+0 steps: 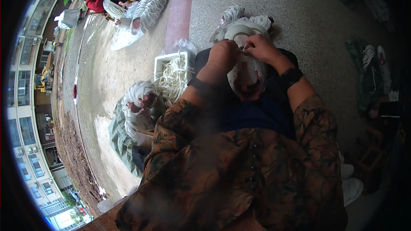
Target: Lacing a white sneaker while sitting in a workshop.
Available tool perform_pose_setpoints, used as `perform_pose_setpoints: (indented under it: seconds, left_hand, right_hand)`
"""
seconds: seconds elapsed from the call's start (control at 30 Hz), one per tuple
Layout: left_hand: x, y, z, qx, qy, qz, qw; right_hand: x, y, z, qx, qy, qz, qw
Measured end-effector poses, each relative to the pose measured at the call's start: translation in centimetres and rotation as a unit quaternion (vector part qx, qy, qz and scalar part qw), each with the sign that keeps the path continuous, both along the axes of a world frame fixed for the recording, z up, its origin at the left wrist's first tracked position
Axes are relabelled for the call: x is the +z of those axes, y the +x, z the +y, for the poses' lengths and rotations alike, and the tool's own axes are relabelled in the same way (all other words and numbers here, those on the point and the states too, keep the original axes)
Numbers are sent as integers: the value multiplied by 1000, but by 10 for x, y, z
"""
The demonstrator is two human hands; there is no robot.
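Observation:
On my lap lies a white shoe upper (234,77) with perforated sides and a brownish-red lining at its near end. My left hand (225,54) is closed in a pinch at the upper's far part. Close beside it, my right hand (261,49) pinches too, and a short white shoelace (244,47) shows between the fingertips of both. The lace's ends and the holes under the fingers are hidden. Just past my hands, more white shoe uppers (232,15) lie in a pile, touching the one I work on.
Left of my lap stands a white foam box (159,65) heaped with white laces (175,75). Nearer, stacked uppers (138,102) rest by a green sack (117,130). At far left another person (96,2) sits among bundled uppers (153,10). More shoes (382,66) lie at right.

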State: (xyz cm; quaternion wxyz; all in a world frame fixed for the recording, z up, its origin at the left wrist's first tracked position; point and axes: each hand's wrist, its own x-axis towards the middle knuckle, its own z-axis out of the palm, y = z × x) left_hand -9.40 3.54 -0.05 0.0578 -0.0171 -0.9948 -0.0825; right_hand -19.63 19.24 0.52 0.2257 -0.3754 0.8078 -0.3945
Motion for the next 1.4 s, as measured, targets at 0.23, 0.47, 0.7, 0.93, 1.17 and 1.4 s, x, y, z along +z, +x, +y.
perform_pose_setpoints:
  seconds: [0.23, 0.47, 0.7, 0.93, 1.17, 1.4]
  left_hand:
    - [-6, -4, 3, 0, 95, -3, 995]
    - [-6, 6, 13, -66, 59, 118, 989]
    - [-3, 15, 12, 114, 259, 48, 958]
    - [-6, 7, 16, 18, 152, 89, 984]
    - [-13, 4, 14, 141, 325, 50, 934]
    - [-20, 2, 12, 69, 321, 94, 940]
  right_hand:
    - [1, -1, 6, 16, -16, -4, 1000]
    - [1, 10, 9, -4, -70, -12, 997]
    - [2, 29, 9, -93, -123, 76, 985]
    - [3, 23, 18, -59, -94, -10, 994]
    - [-8, 22, 9, -74, -128, 44, 988]
    - [7, 15, 16, 63, -194, 241, 949]
